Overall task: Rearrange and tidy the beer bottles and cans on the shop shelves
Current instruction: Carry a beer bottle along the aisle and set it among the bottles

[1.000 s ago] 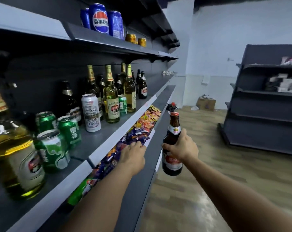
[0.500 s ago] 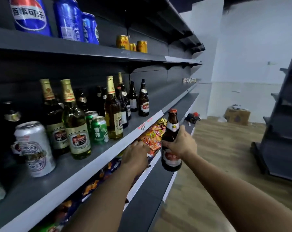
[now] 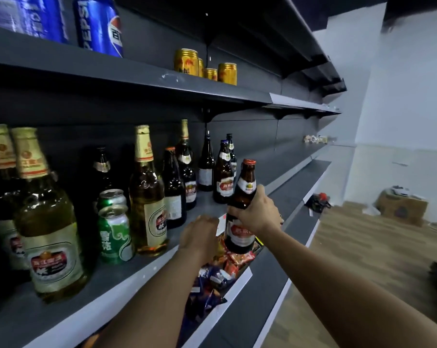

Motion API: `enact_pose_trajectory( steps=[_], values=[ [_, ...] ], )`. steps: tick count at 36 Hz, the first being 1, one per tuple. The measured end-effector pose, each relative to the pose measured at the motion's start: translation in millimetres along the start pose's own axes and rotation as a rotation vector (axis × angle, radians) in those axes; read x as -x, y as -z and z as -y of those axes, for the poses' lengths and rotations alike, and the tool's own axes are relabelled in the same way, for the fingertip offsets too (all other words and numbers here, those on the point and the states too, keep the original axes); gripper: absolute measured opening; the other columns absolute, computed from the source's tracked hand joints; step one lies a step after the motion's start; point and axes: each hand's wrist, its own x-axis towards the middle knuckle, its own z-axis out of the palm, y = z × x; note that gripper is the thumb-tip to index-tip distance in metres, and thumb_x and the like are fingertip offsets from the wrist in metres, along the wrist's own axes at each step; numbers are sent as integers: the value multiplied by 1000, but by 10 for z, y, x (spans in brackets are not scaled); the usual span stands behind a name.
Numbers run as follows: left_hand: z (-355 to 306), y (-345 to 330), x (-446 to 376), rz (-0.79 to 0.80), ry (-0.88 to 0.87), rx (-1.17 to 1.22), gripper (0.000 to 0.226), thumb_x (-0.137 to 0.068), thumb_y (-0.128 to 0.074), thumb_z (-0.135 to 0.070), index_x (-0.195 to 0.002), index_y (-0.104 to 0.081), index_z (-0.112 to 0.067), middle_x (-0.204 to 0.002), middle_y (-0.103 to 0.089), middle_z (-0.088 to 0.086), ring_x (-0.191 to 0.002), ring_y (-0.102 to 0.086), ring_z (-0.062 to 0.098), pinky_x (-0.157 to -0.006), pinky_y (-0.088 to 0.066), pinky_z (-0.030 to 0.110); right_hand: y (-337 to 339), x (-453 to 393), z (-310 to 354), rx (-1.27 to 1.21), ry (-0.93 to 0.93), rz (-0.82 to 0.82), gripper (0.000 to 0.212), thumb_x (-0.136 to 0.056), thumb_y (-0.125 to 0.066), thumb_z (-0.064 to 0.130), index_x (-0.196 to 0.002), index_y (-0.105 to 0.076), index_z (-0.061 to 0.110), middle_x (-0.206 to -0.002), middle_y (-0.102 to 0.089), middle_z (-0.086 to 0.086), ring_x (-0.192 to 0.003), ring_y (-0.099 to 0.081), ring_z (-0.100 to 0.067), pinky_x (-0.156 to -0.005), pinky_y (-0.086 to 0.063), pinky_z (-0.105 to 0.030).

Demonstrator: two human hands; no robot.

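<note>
Brown beer bottle (image 3: 240,209): orange-red cap, cream neck label, red oval body label with Chinese characters too blurred to read. Held upright in the right hand (image 3: 256,213), fingers curled round its shoulder, just off the front edge of the middle shelf (image 3: 205,204), above the snack packets (image 3: 227,264) on the shelf below.

Left hand (image 3: 200,236): back toward the camera, at the middle shelf's edge beside the bottle; finger position cannot be told.

Middle shelf stock: matching brown bottle (image 3: 223,177) with the same red label, upright, just behind the held one; tall clear gold-foil bottles (image 3: 147,197) of pale beer, red-and-white oval labels; two green cans (image 3: 114,232), white Chinese lettering.

Upper shelf (image 3: 142,76): blue "PEPSI" can (image 3: 98,26); gold cans (image 3: 187,62), possibly Red Bull, print indistinct.

Floor, far right: cardboard box (image 3: 401,208).
</note>
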Motion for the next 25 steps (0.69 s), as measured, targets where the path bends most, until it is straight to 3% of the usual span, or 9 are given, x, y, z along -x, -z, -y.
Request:
enact_pose_trajectory(
  steps=[5, 12, 19, 25],
  values=[
    [62, -158, -480, 41, 144, 266, 76, -91, -57, -47, -149, -16, -17, -150, -35, 6, -134, -38, 26, -98, -42, 37, -232, -574, 68, 10, 94, 49, 58, -74, -76, 43, -110, -39, 17, -103, -61, -4, -94, -61, -29, -66, -42, -34],
    [180, -416, -904, 10, 252, 442, 101, -84, -67, -42, -152, 3, -16, -150, -35, 5, -135, -40, 24, -102, -38, 33, -544, -1101, 175, -55, 164, 123, 64, -73, -77, 47, -115, -39, 17, -114, -62, -4, -103, -60, -30, -71, -43, -32],
    [279, -587, -1185, -54, 482, 391, 85, -87, -57, -52, -149, -15, -11, -147, -36, 10, -130, -42, 26, -105, -39, 39, -819, -1438, 222, -120, 285, 241, 62, -76, -75, 44, -115, -38, 14, -112, -61, -4, -99, -60, -26, -72, -48, -35],
    [239, -649, -1346, -20, 645, 273, 82, -95, -47, -49, -150, -7, -3, -149, -31, 12, -134, -38, 24, -107, -37, 33, -1004, -1641, 178, -172, 338, 360, 65, -75, -75, 47, -117, -37, 14, -115, -61, -7, -105, -60, -29, -84, -51, -44]
  ],
)
